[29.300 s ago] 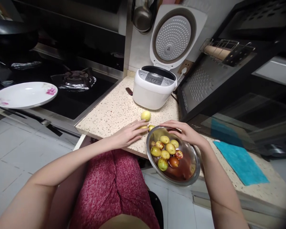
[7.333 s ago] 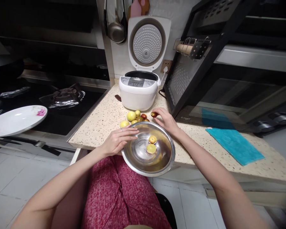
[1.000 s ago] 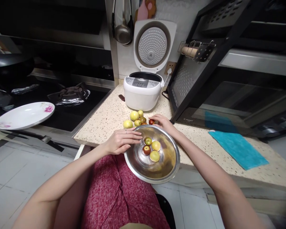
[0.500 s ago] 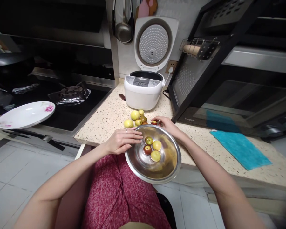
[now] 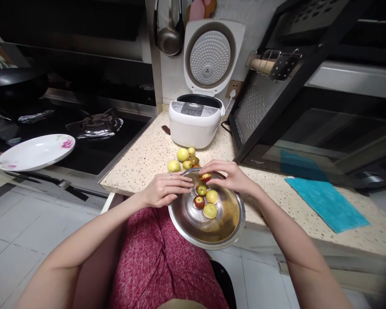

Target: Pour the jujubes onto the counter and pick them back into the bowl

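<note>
A steel bowl (image 5: 225, 231) rests on the counter's front edge, over my lap. My left hand (image 5: 166, 190) grips its left rim. My right hand (image 5: 230, 176) is over the bowl's far rim and pinches a small red-brown fruit (image 5: 205, 176). Three small fruits (image 5: 206, 201) lie inside the bowl, yellow-green and reddish. A small pile of similar fruits (image 5: 184, 159) sits on the speckled counter (image 5: 148, 159) just behind the bowl.
A white rice cooker (image 5: 195, 122) with its lid up stands at the back of the counter. A black oven (image 5: 296, 107) is to the right, a teal cloth (image 5: 324, 204) in front of it. A white flowered plate (image 5: 35, 151) sits by the gas hob (image 5: 96, 124) on the left.
My right hand lifted a red-brown fruit from the counter pile and carried it back over the bowl's rim. My left hand has kept its hold on the bowl.
</note>
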`<action>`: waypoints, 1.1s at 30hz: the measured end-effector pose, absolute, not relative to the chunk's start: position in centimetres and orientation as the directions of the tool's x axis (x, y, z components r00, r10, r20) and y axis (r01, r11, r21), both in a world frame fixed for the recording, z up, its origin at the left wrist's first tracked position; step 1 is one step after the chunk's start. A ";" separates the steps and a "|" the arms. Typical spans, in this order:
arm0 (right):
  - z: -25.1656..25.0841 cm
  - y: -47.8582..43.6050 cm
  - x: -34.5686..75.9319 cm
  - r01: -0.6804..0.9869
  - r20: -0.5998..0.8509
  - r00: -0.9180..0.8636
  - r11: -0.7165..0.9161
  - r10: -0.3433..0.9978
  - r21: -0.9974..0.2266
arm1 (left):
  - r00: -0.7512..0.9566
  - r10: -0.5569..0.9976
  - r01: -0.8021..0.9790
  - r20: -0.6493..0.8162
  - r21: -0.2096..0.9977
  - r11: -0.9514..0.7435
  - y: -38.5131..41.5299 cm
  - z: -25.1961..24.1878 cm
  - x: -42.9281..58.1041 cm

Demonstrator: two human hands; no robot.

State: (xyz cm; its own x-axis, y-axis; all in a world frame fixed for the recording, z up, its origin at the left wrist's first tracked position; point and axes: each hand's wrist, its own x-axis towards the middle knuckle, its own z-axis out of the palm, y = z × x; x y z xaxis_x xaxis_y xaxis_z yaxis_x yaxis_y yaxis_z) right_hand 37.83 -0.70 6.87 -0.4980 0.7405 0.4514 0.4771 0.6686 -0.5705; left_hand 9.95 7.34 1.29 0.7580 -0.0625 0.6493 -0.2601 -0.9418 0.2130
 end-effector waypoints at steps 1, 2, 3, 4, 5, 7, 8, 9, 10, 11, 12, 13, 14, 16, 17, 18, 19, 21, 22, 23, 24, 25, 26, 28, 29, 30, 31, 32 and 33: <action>6.8 -0.8 37.6 0.471 0.422 -0.539 0.677 0.729 -0.566 | 0.757 -0.063 -0.260 0.650 0.212 -0.942 7.3 1.3 10.0; 6.7 -0.9 37.5 0.473 0.398 -0.566 0.679 0.722 -0.561 | 0.757 -0.062 -0.260 0.651 0.212 -0.942 7.3 1.4 10.0; 6.6 -1.0 37.5 0.479 0.377 -0.582 0.679 0.720 -0.557 | 0.757 -0.062 -0.258 0.651 0.211 -0.943 7.3 1.4 10.0; 6.5 -1.0 37.5 0.489 0.362 -0.590 0.676 0.722 -0.551 | 0.757 -0.060 -0.256 0.651 0.211 -0.943 7.3 1.4 10.0; 6.4 -1.0 37.5 0.500 0.351 -0.592 0.672 0.726 -0.546 | 0.757 -0.058 -0.254 0.651 0.210 -0.944 7.3 1.4 10.0; 6.3 -1.0 37.6 0.517 0.336 -0.595 0.668 0.730 -0.535 | 0.756 -0.056 -0.252 0.652 0.211 -0.945 7.3 1.4 10.0; 6.2 -1.0 37.7 0.522 0.330 -0.600 0.669 0.729 -0.529 | 0.755 -0.056 -0.253 0.654 0.210 -0.944 7.3 1.4 10.0; 6.2 -1.0 37.8 0.526 0.326 -0.604 0.671 0.727 -0.523 | 0.753 -0.056 -0.253 0.655 0.210 -0.944 7.3 1.3 10.0; 6.1 -1.0 37.8 0.530 0.321 -0.609 0.673 0.725 -0.516 | 0.752 -0.056 -0.253 0.657 0.210 -0.944 7.3 1.3 10.0; 6.1 -0.9 37.8 0.534 0.313 -0.615 0.674 0.724 -0.510 | 0.752 -0.056 -0.253 0.656 0.210 -0.944 7.3 1.3 10.0; 6.0 -0.9 37.8 0.539 0.302 -0.623 0.675 0.722 -0.504 | 0.754 -0.055 -0.252 0.655 0.210 -0.945 7.3 1.3 10.0; 6.0 -0.9 37.8 0.544 0.288 -0.631 0.675 0.720 -0.498 | 0.756 -0.055 -0.250 0.652 0.210 -0.945 7.3 1.3 10.0; 6.0 -0.9 37.7 0.546 0.273 -0.642 0.677 0.717 -0.493 | 0.760 -0.055 -0.247 0.648 0.209 -0.946 7.3 1.3 10.0; 6.1 -0.9 37.6 0.541 0.250 -0.665 0.685 0.704 -0.488 | 0.768 -0.055 -0.242 0.638 0.211 -0.947 7.4 1.4 9.9; 6.2 -1.0 37.5 0.533 0.243 -0.675 0.689 0.696 -0.492 | 0.771 -0.053 -0.241 0.635 0.213 -0.947 7.4 1.4 9.9; 6.2 -1.0 37.5 0.523 0.237 -0.685 0.691 0.689 -0.499 | 0.771 -0.052 -0.241 0.635 0.216 -0.946 7.4 1.4 9.9; 6.3 -1.0 37.4 0.512 0.229 -0.693 0.690 0.684 -0.511 | 0.769 -0.051 -0.243 0.637 0.219 -0.945 7.4 1.4 9.9; 6.5 -1.1 37.3 0.488 0.205 -0.713 0.684 0.671 -0.542 | 0.765 -0.046 -0.245 0.642 0.224 -0.943 7.3 1.4 10.0; 6.5 -1.2 37.2 0.474 0.194 -0.723 0.681 0.663 -0.559 | 0.764 -0.044 -0.246 0.644 0.227 -0.942 7.3 1.3 10.0; 6.6 -1.2 37.2 0.462 0.185 -0.732 0.678 0.655 -0.572 | 0.765 -0.042 -0.245 0.642 0.231 -0.941 7.3 1.3 10.0; 6.6 -1.3 37.1 0.452 0.179 -0.739 0.675 0.650 -0.583 | 0.767 -0.039 -0.244 0.640 0.236 -0.941 7.3 1.3 10.0; 6.6 -1.3 37.1 0.445 0.177 -0.742 0.673 0.646 -0.591 | 0.769 -0.038 -0.245 0.638 0.239 -0.940 7.3 1.3 9.9; 6.6 -1.3 37.1 0.443 0.175 -0.743 0.671 0.646 -0.595 | 0.771 -0.039 -0.247 0.636 0.241 -0.938 7.3 1.3 9.9; 6.7 -1.4 37.0 0.448 0.171 -0.738 0.664 0.653 -0.599 | 0.772 -0.041 -0.249 0.634 0.243 -0.938 7.3 1.3 9.9; 6.7 -1.4 37.0 0.452 0.168 -0.735 0.660 0.657 -0.600 | 0.772 -0.040 -0.248 0.635 0.243 -0.938 7.3 1.3 9.9; 6.7 -1.4 37.1 0.456 0.165 -0.732 0.656 0.661 -0.601 | 0.771 -0.038 -0.247 0.635 0.244 -0.938 7.3 1.3 9.9; 6.7 -1.4 37.1 0.461 0.164 -0.728 0.652 0.666 -0.602 | 0.771 -0.038 -0.247 0.635 0.244 -0.938 7.3 1.3 9.9; 6.7 -1.4 37.1 0.464 0.166 -0.723 0.650 0.670 -0.602 | 0.770 -0.038 -0.248 0.637 0.243 -0.938 7.3 1.3 9.9; 6.7 -1.3 37.2 0.465 0.172 -0.719 0.650 0.674 -0.602 | 0.767 -0.041 -0.251 0.640 0.240 -0.938 7.3 1.3 10.0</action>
State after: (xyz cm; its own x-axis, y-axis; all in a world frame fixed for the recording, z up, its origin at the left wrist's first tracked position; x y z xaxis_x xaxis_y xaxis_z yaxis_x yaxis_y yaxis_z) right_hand 37.20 -1.34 6.72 -0.7187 0.6737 0.1721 0.4648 0.6496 -0.6016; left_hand 9.95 7.33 1.32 0.7674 -0.0412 0.6399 -0.2505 -0.9379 0.2401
